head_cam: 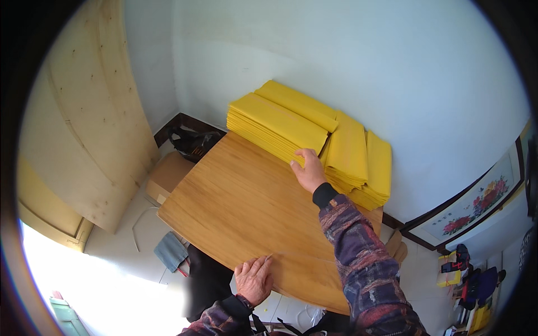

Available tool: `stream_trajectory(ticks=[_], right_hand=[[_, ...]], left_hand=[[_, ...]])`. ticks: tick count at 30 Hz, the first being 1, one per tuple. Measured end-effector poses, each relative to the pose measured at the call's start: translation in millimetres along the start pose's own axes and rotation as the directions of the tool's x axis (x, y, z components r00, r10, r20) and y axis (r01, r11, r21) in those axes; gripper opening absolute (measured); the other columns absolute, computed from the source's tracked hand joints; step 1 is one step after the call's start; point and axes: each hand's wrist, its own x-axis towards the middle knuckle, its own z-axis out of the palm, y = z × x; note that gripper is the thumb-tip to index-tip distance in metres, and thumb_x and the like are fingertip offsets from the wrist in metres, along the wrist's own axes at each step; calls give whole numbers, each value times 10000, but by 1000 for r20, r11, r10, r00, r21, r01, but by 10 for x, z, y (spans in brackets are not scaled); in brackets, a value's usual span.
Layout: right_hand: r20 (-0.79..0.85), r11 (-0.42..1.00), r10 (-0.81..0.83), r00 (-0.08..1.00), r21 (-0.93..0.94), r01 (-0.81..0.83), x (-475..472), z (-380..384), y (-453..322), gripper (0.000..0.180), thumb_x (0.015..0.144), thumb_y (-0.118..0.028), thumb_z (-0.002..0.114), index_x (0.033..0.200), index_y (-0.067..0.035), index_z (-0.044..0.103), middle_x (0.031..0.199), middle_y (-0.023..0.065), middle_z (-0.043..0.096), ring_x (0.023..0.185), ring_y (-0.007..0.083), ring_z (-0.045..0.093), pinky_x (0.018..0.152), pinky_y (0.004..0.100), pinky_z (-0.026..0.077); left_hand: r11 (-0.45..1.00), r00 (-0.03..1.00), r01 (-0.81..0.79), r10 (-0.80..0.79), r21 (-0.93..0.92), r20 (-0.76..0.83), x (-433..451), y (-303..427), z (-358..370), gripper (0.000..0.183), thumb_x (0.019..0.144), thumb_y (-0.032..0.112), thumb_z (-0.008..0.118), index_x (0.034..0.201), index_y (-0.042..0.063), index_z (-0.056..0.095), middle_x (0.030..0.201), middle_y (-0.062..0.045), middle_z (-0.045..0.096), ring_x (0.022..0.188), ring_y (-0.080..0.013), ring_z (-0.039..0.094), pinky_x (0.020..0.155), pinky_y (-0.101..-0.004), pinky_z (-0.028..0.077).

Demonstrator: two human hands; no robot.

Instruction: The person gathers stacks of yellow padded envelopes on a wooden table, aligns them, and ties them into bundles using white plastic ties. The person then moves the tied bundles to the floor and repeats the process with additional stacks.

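Observation:
Stacks of folded yellow sheets, perhaps paper or thin fabric, lie along the far side of a wooden table [235, 197]. My right hand [310, 170] reaches to the front edge of the long left stack [281, 122], thumb and fingers apart; whether a fingertip touches it I cannot tell. Just right of that hand is a second yellow stack [346, 147], with another [378, 164] beside it. My left hand [254, 279] rests on the near edge of the table, its fingertips at one end of a thin, clear strip or thread [294, 255] that runs right across the wood.
A cardboard box [170, 176] and a black plastic bag [193, 143] stand on the floor beyond the table's left edge. Large wooden boards [88, 105] lean at the left. A framed flower picture [475, 201] stands against the wall at right.

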Motion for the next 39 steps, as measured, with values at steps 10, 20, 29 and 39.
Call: stream_trajectory(ticks=[10,20,29,39], right_hand=[[14,899,146,989,-419,-127,796,28,362,569,882,-382,547,1334,-55,436,1405,181,376,1278,381,352,1058,464,301],[64,896,257,964,-391,-212,857,275,550,545,887,-447,494,1325,-124,462,1368,156,438,1228,413,384,1016,484,333],[43,899,261,964,-376,-226,910,290,573,561,856,-475,512,1292,-121,512,1315,154,491,1154,417,437,973,479,381],[256,954,151,955,-292,-73,605,252,207,517,867,-469,514,1273,-150,530,1295,117,515,1157,388,455,960,483,401]], left_hand=[[883,940,127,-252,-452,-229,1695,-1706,-639,602,882,189,589,1386,-1,321,1342,-236,389,1096,-361,512,932,-370,434],[843,951,218,-297,-492,-87,3919,-2980,101,568,987,400,388,1347,-39,366,1303,-203,475,1193,-344,450,996,-353,351],[417,863,185,-502,-890,-56,4227,-2484,89,586,865,391,624,1237,-49,523,1169,-65,575,1045,-131,510,880,-248,397],[355,765,81,-621,-931,-171,2973,-2300,-399,406,888,146,573,1237,-54,518,1133,-68,603,1004,-133,557,871,-250,433]])
